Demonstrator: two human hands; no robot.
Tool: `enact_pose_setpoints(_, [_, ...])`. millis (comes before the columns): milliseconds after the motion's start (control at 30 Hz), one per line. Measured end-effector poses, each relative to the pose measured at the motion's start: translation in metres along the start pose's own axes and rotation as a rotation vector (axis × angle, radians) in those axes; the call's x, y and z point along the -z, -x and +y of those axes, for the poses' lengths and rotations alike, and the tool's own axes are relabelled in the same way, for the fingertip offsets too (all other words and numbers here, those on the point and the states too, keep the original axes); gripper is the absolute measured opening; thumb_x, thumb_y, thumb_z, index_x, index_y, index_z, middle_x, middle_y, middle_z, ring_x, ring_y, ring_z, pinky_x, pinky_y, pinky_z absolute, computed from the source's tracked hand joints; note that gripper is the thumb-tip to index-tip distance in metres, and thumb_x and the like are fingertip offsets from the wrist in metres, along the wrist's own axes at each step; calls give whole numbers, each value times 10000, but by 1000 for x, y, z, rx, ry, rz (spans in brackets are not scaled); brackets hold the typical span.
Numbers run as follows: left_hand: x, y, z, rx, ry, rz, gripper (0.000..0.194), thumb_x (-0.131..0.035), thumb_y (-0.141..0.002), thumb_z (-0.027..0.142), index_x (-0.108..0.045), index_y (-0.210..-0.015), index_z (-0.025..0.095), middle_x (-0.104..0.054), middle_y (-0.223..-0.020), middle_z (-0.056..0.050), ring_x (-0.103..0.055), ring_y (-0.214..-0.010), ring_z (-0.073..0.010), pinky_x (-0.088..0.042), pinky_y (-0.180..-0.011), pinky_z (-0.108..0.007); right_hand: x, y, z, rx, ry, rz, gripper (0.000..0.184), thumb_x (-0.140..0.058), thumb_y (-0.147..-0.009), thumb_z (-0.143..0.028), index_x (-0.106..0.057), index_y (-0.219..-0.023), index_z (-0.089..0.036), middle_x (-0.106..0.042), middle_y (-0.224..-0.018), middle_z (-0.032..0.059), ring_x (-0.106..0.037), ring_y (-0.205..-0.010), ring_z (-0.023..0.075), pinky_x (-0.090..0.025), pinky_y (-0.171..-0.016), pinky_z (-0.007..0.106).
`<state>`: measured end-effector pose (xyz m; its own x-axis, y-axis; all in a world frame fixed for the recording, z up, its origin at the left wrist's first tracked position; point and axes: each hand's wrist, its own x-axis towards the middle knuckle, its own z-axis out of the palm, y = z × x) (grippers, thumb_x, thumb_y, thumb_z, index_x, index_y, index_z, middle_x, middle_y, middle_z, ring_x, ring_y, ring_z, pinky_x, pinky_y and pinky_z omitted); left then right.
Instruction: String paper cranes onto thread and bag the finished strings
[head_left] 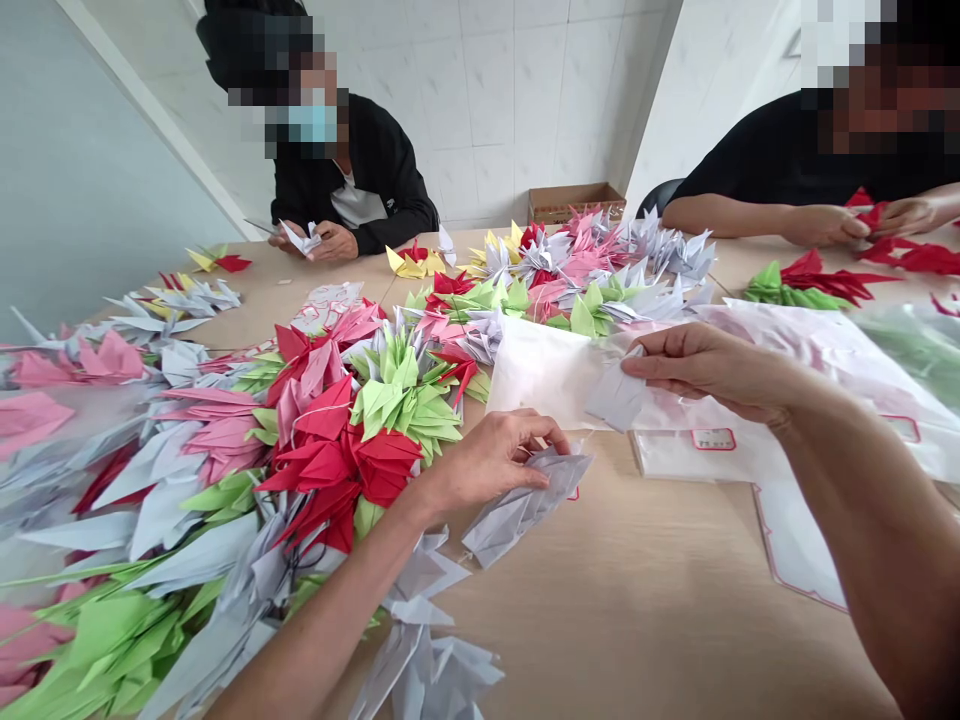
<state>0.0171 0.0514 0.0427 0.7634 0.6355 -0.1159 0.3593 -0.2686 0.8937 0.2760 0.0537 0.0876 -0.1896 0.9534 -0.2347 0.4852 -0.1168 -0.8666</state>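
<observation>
My left hand [499,455] is closed around a small stack of pale grey folded paper cranes [517,515], held just over the table. Between the thumb and fingers of my right hand [701,370] is a single grey folded paper crane [615,395], pinched at its upper right corner. It hangs in front of a white plastic bag [536,370]. Beneath and left of my left hand lie more grey cranes [442,670] on the wood-coloured table [630,600]. A heap of red cranes [326,455] and green cranes [409,390] spreads beside my left wrist.
Pink cranes [112,360] and further grey ones cover the table's left side. More plastic bags [810,350] lie at the right. Across the table, a person in a black jacket [386,165] and another in black [750,150] handle folded paper. A cardboard box [574,203] stands behind.
</observation>
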Motion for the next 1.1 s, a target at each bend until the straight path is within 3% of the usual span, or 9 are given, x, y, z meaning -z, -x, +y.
enact_pose_setpoints(167, [3, 0, 1, -46, 54, 31, 174, -654, -682, 63, -629, -832, 148, -608, -874, -14, -594, -814, -126, -462, -744, -223, 2, 1, 0, -18, 3, -33, 423, -629, -728, -553, -542, -591, -163, -423, -550, -25, -271, -465, 44, -182, -406, 217])
enact_pose_setpoints(333, [6, 2, 5, -105, 20, 40, 96, -632, -717, 83, -661, -782, 148, -607, -876, -23, -590, -812, -122, -461, -735, -221, 2, 2, -1, -40, 30, -119, 411, -620, -727, -556, -599, -602, -164, -434, -551, -24, -264, -466, 42, -205, -411, 211])
enact_pose_setpoints(500, [6, 3, 7, -103, 50, 44, 100, -638, -707, 81, -675, -762, 156, -606, -902, -32, -589, -847, -131, -466, -737, -226, 0, 4, -6, -43, 25, -200, 331, -633, -713, -525, -657, -727, -196, -547, -651, -8, -340, -511, 62, -239, -448, 219])
enact_pose_setpoints(800, [8, 4, 8, -67, 107, 54, 117, -632, -690, 56, -672, -755, 145, -608, -908, -39, -591, -840, -130, -488, -747, -233, 0, 7, -11, -10, 55, -256, 302, -623, -736, -488, -661, -763, -189, -570, -627, -9, -345, -516, 69, -222, -452, 221])
enact_pose_setpoints(1100, [7, 3, 6, -55, 146, 71, 121, -659, -663, 51, -661, -743, 142, -610, -915, -37, -611, -823, -130, -509, -751, -253, -10, 13, -21, -17, 127, -222, 270, -620, -726, -456, -670, -727, -191, -597, -624, -2, -384, -531, 83, -245, -461, 219])
